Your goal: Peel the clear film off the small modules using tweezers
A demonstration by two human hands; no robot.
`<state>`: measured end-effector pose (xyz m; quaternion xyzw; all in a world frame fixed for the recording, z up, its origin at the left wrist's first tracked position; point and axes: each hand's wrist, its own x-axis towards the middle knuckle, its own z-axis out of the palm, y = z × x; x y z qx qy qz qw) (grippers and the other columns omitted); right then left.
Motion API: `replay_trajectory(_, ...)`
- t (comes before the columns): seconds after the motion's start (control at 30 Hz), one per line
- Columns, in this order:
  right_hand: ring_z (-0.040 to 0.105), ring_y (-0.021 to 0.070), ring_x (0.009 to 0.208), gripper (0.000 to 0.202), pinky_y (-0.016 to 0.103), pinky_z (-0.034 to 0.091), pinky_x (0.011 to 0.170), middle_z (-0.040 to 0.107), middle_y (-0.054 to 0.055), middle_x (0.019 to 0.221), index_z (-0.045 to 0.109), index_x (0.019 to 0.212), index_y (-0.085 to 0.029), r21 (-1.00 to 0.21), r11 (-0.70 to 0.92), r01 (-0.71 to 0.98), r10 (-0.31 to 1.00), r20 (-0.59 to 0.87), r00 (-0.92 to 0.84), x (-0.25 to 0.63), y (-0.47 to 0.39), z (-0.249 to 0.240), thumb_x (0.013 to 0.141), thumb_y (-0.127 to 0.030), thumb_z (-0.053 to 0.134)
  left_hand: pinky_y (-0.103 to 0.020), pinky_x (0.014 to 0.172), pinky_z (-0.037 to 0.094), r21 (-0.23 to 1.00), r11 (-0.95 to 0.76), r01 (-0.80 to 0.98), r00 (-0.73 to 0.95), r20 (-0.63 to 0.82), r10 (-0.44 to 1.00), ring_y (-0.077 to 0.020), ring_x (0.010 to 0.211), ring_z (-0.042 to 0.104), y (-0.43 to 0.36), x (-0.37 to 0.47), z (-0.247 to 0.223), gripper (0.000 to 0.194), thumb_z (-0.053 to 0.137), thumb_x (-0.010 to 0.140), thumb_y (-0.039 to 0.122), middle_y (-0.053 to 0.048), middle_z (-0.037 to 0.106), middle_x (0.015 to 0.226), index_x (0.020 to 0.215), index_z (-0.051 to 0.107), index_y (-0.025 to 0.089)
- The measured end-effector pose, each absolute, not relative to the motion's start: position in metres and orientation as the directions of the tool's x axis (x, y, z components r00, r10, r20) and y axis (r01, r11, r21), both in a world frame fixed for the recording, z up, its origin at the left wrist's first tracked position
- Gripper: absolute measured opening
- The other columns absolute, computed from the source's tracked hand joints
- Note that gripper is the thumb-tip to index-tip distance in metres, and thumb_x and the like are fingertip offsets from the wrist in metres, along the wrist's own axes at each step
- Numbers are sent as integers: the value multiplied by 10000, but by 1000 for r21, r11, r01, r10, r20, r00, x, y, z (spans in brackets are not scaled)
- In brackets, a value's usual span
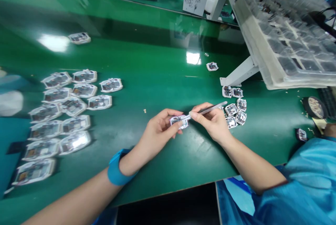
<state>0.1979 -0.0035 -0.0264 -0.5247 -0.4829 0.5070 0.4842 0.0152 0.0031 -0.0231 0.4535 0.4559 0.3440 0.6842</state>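
Near the middle of the green bench, my left hand (161,127) is closed round a small white-rimmed electronic module (179,121), its thumb lying on the near edge. My right hand (211,121) pinches a pair of metal tweezers (207,109). Their tips touch or hover just over the module's face; I cannot tell which. Whether the tips grip a part is too small to see. Just right of my right hand lie several similar modules (231,109) in a loose group.
Rows of white-framed modules (75,123) cover the left of the green bench (147,169). A clear compartment tray (288,74) stands raised on a white bracket (240,71) at right. A labelled holder (194,2) stands behind. A co-worker's blue sleeve (309,176) is close at lower right.
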Motion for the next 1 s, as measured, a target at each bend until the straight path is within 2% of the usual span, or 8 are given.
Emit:
replay_trajectory(0.2,625,142,662,298,297,489,650,698,-12,719,696,755,-220,-995,-94,23,996,-94,9,197,-2,-24,693,-480,829,-224,503,448,942,335,-13,356,-308,882,-141,609,639,3,15,-27,303,751,759,317,-8,683,701,984,619,163)
replay_trajectory(0.4,612,134,635,337,284,457,618,699,-15,692,693,735,-213,-988,-148,-45,988,-149,34,195,-1,-25,634,-482,869,-220,524,466,947,320,27,377,-306,874,-123,604,618,2,14,-26,297,721,784,298,-2,680,719,1019,608,157)
replay_trajectory(0.83,624,142,632,310,289,469,612,708,-12,681,691,757,-216,-992,-115,-49,993,-116,21,196,0,-29,678,-473,846,-238,565,490,944,329,-18,369,-300,880,-121,605,610,3,14,-23,294,719,792,302,-4,681,720,1021,632,140)
replay_trajectory(1.0,625,134,637,251,281,462,617,710,-12,693,697,763,-213,-994,-103,-44,994,-104,22,197,-1,-29,705,-412,840,-231,549,474,934,348,-78,324,-307,895,-116,593,597,1,14,-25,257,690,824,310,-4,688,705,1014,648,142)
